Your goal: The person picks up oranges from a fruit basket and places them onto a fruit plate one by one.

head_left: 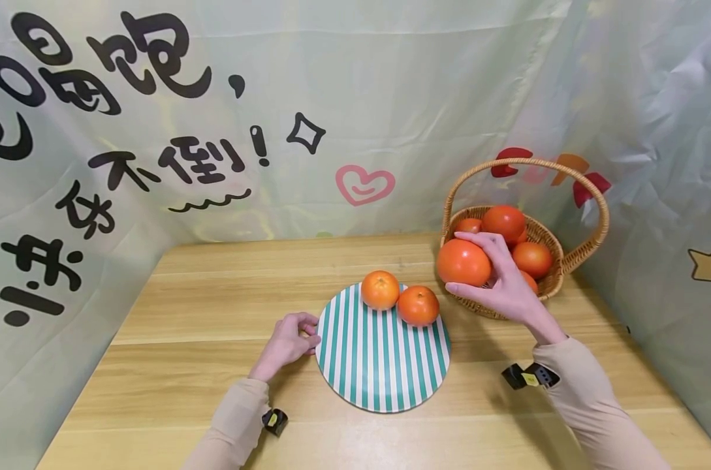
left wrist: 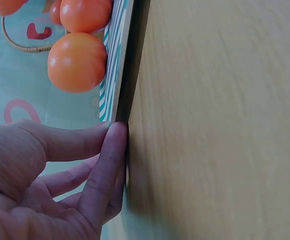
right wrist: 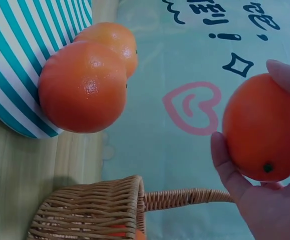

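My right hand (head_left: pixel 504 285) holds an orange (head_left: pixel 463 263) between thumb and fingers, raised in front of the basket's left side. In the right wrist view the orange (right wrist: pixel 266 129) shows a small green stem spot. A round plate (head_left: pixel 384 372) with green and white stripes lies on the table. Two oranges rest near its back edge, a lighter one (head_left: pixel 380 290) and a redder one (head_left: pixel 418 305), side by side. My left hand (head_left: pixel 290 339) pinches the plate's left rim with thumb and index finger, as the left wrist view shows; the other fingers are bent below.
A wicker basket (head_left: pixel 552 235) with a tall arched handle (head_left: pixel 525 162) stands at the back right, holding several more oranges (head_left: pixel 532 259). Printed cloth (head_left: pixel 426 98) hangs behind and beside the wooden table (head_left: pixel 214 294).
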The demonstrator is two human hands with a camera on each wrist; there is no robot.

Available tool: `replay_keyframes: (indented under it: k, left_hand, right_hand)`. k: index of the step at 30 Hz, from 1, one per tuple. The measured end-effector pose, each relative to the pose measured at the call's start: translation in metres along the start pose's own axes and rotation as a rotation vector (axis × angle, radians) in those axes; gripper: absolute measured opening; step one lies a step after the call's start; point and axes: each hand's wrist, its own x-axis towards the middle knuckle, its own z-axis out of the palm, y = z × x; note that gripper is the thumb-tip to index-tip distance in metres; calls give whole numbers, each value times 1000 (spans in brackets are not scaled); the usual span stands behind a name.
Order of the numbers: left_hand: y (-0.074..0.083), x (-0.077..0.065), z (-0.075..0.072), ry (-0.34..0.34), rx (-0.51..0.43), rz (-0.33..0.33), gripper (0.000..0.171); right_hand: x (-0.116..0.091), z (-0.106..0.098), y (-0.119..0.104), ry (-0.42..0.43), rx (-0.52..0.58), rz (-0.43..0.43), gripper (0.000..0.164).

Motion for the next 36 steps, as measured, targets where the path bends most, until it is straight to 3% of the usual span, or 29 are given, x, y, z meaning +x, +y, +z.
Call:
replay_keyframes:
  k: [7, 20, 36]
  left_hand:
    - [0, 0, 0, 1, 0, 4, 33]
    - [-1, 1, 0, -2, -5, 0, 33]
    - [-1, 0, 0, 0, -5, -9, 33]
  right_hand:
    - [-3, 1, -2, -55, -99, -64, 73]
    - [-7, 4, -4, -75, -221, -177, 78]
    - [-16, 11, -13, -202, -329, -283, 70]
